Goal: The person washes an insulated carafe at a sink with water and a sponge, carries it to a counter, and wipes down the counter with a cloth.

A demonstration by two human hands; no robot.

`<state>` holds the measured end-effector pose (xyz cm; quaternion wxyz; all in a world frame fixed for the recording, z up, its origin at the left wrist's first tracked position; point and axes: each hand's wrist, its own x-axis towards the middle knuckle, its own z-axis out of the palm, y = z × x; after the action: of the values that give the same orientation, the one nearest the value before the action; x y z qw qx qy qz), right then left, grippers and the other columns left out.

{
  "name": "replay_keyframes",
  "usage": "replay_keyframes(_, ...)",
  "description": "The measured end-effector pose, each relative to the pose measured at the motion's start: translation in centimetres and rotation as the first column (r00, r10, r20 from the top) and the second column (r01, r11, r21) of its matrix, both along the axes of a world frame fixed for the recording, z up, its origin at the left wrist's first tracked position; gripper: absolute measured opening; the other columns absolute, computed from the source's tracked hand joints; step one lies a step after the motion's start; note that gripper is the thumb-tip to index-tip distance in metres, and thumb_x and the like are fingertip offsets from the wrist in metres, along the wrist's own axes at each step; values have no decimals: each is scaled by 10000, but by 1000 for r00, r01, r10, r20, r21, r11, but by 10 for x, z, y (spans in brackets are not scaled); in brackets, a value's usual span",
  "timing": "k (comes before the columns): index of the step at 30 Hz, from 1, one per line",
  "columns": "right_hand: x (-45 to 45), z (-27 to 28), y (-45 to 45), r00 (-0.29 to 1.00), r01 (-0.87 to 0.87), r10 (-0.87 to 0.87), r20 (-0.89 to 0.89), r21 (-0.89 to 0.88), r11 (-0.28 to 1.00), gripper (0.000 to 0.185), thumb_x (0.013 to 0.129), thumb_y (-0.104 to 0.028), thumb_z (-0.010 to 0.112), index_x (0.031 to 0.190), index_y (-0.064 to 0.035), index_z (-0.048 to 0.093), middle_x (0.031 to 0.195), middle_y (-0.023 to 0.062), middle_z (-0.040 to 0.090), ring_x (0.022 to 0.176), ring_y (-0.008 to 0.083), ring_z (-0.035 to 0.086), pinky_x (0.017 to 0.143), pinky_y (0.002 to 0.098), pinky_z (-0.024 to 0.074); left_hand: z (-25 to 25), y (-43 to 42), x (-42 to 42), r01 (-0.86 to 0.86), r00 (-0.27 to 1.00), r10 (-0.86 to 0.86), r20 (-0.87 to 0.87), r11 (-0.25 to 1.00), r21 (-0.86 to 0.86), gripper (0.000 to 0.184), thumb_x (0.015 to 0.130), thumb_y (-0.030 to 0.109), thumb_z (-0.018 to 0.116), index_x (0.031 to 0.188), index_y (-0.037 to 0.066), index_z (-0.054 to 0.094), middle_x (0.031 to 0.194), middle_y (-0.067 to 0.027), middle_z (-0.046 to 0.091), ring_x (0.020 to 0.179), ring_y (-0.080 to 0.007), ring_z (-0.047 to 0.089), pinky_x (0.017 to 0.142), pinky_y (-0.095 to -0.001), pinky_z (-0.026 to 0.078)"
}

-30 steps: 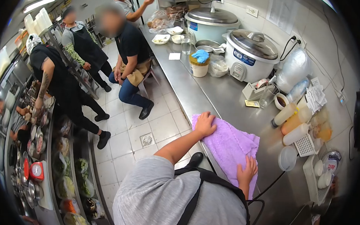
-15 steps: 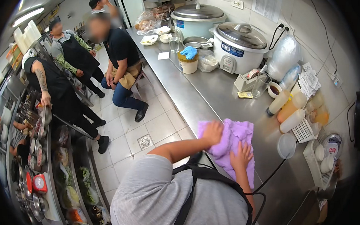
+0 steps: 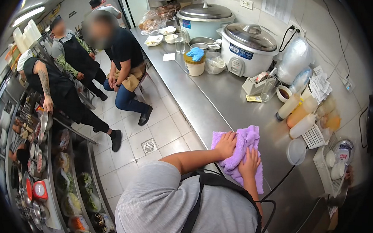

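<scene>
A purple cloth towel (image 3: 249, 138) lies bunched on the steel counter near its front edge, with a raised fold between my hands. My left hand (image 3: 225, 146) rests on its left part, fingers stretched out over the fabric. On the lower right part lies my right hand (image 3: 250, 163), palm down with its fingers spread. Both hands press on the towel from above, and neither visibly wraps around it. A clear plastic lid or shallow tub (image 3: 296, 151) sits to the right of the towel.
Two rice cookers (image 3: 248, 48) stand along the wall. Squeeze bottles (image 3: 303, 125) and a white basket (image 3: 330, 170) are on the right. A black cable (image 3: 278, 188) crosses the counter by my right arm. A seated person (image 3: 124, 59) and several standing people are at left.
My left hand has moved slightly right and down, closer to my right hand. The towel's left part has bunched into a fold. The nearest standing person's foot has shifted.
</scene>
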<state>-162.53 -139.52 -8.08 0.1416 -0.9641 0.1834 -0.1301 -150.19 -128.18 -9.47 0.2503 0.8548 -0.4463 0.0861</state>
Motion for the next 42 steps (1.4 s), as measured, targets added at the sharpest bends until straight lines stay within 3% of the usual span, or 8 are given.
replay_keyframes(12, 2, -3, -3, 999, -11, 12, 44, -8, 1000, 568, 662, -253, 575, 1196, -114, 442, 1269, 147, 375, 1208, 315, 290, 969, 511, 185, -1, 2, 0, -16, 1000, 14, -13, 991, -129, 459, 703, 220, 497, 1091, -17, 435, 1159, -218, 385, 1107, -375, 347, 933, -451, 289)
replay_keyframes(18, -1, 6, 4, 989, -42, 29, 144, 88, 995, 499, 644, -258, 585, 1115, -111, 512, 1191, 157, 437, 1140, 330, 362, 928, 495, 244, -12, 3, 6, 22, 990, -64, -127, 952, -305, 446, 666, 79, 489, 1100, -15, 439, 1096, -227, 442, 1037, -362, 413, 894, -425, 320)
replay_keyframes(30, -17, 4, 1, 970, -10, -34, 242, 179, 984, 518, 621, -240, 603, 1123, -151, 514, 1215, 127, 411, 1189, 289, 310, 963, 493, 196, -7, 1, 12, 104, 992, -102, 76, 994, -19, 562, 727, 262, 550, 1205, 30, 367, 1125, -234, 420, 1025, -390, 413, 864, -442, 332)
replay_keyframes(34, -26, -1, -12, 933, -125, -18, 360, 369, 921, 460, 650, -217, 581, 1102, -146, 542, 1189, 143, 461, 1156, 244, 379, 973, 458, 214, -18, 1, 17, 118, 992, -116, 57, 992, -37, 549, 743, 243, 531, 1220, 37, 353, 1120, -223, 422, 1005, -388, 417, 837, -444, 338)
replay_keyframes(35, -32, -1, -21, 892, -210, 17, 451, 383, 900, 385, 705, -180, 565, 1084, -114, 556, 1121, 142, 527, 1062, 219, 484, 926, 417, 317, -14, 2, 13, 139, 985, -134, 107, 990, -38, 528, 746, 216, 519, 1216, 37, 357, 1119, -220, 423, 994, -380, 423, 829, -441, 340)
replay_keyframes(37, -41, -26, -40, 797, -330, -228, 559, 720, 610, 311, 760, -151, 559, 1061, -73, 563, 1051, 119, 575, 959, 185, 551, 831, 355, 420, -14, 1, 15, 136, 986, -135, 99, 991, -7, 519, 742, 203, 513, 1211, 40, 361, 1119, -218, 422, 999, -375, 420, 832, -440, 337)
replay_keyframes(40, -112, -12, -80, 749, 31, -500, 434, 732, 681, 230, 808, -143, 513, 1006, -49, 583, 877, 85, 631, 740, 116, 581, 677, 272, 477, -17, 4, 15, 103, 992, -101, 72, 994, -28, 511, 715, 145, 504, 1198, 47, 371, 1126, -213, 410, 1032, -364, 395, 858, -441, 309)
replay_keyframes(42, -161, -29, -110, 557, 242, -684, 470, 697, 675, 242, 781, -132, 530, 1003, -48, 581, 870, 104, 628, 763, 165, 604, 683, 276, 479, -11, 4, 11, 106, 994, -105, 44, 994, -35, 525, 692, 103, 510, 1196, 50, 374, 1129, -213, 404, 1046, -362, 383, 870, -443, 296)
